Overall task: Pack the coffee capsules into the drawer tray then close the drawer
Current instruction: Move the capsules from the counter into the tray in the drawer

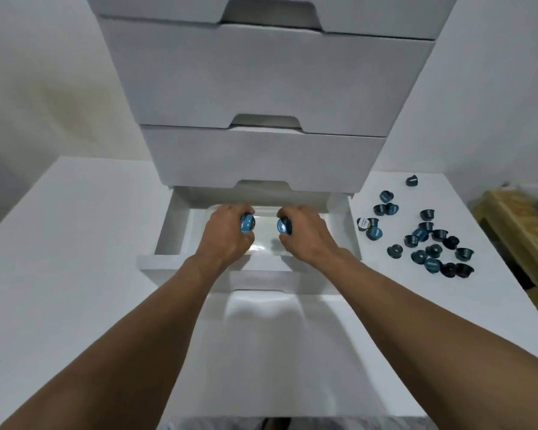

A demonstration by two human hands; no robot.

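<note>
Over the open drawer [168, 263], both bare hands are held side by side, and each is wrapped round one blue coffee capsule. The left hand [227, 240] is curled about the left capsule [246, 224], which is pinched between the fingers above and the thumb below, with its foil face turned toward the other hand. The right hand [305, 234] is closed in the same way on the right capsule [284, 226], whose foil face is turned toward the left hand. The two capsules are kept near each other but apart.

Inside the drawer, under the hands, a clear tray [266, 240] can be made out by its glossy floor; whether any capsule already lies in it cannot be told.

Directly above the drawer, three closed white drawers [261, 156] are stacked. To the right of the drawer, a loose heap of dark blue capsules [426, 240] is scattered on the white table [59, 243], some upright and some tipped over. One lone capsule [412, 180] is set farther back from that heap. Farther right again, past the table edge, a piece of pale wooden furniture [516, 231] is partly seen.
</note>
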